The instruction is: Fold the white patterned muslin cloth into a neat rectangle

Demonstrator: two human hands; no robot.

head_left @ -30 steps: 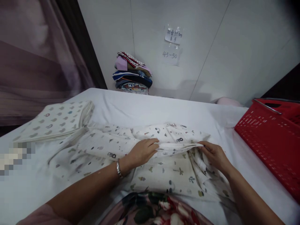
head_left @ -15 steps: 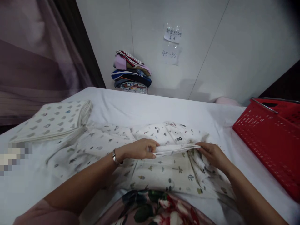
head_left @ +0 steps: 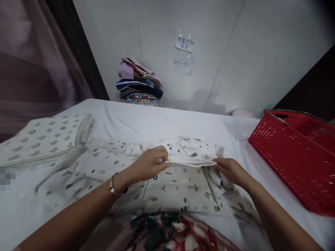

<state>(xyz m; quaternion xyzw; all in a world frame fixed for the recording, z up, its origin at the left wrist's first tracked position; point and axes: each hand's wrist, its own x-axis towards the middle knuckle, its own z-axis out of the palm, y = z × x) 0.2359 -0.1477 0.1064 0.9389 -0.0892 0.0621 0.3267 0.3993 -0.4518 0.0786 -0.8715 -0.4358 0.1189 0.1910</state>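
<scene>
A white cloth with small printed figures (head_left: 175, 188) lies rumpled across the middle of the table. My left hand (head_left: 151, 163) pinches a raised edge of it between thumb and fingers. At the right end of that edge, my right hand (head_left: 231, 169) grips the cloth with its fingertips. The edge is stretched between both hands as a narrow strip, slightly above the rest. Left of it sits a folded cream cloth with grey prints (head_left: 49, 137), touching the rumpled one.
A red perforated basket (head_left: 295, 157) with a metal handle stands at the right of the white-covered table (head_left: 157, 120). Beyond the far edge is a stack of folded fabrics (head_left: 140, 85) by the wall. Paper notes (head_left: 183, 64) hang on the wall, and a curtain is at left.
The view has shifted slightly, so things appear farther left. My left hand has curled its fingers more on the edge and sits a little farther from it. Both hands still hold the cloth.
</scene>
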